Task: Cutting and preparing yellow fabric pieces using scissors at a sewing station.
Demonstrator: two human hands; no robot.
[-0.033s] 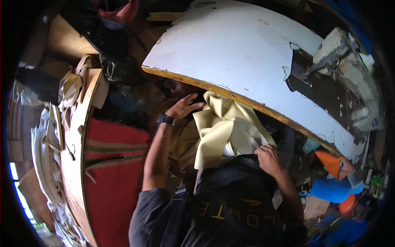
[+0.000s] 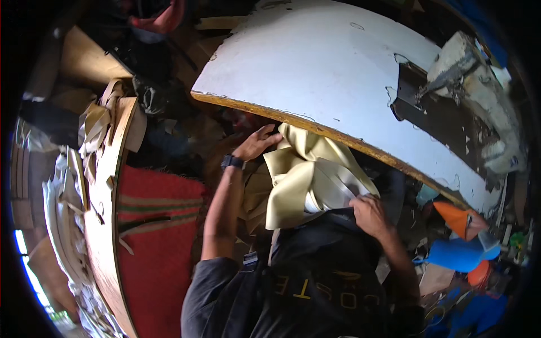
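A crumpled cream sheet of leather-like material [image 2: 290,194] lies bunched against my front, folded over itself, its paler underside showing in places. With fingers curled, my right hand [image 2: 369,216] grips the sheet's near right edge. My left hand [image 2: 256,142], with a dark watch [image 2: 232,161] on its wrist, reaches to the sheet's far left side. Its fingers are stretched out, the tips beside or just touching the material. Part of the sheet runs beneath the edge of a white-topped table [image 2: 304,62].
The table's worn wooden edge crosses right above the sheet. A grey, rough machine-like object [image 2: 468,84] stands by a dark cutout on the tabletop. To the left are a red striped cloth [image 2: 155,248] and a wooden board [image 2: 104,236] piled with scraps. Blue and orange items [image 2: 459,256] clutter the right.
My left hand has moved slightly right, closer to the cream sheet. My right hand keeps its hold on the edge, and the view has shifted a little.
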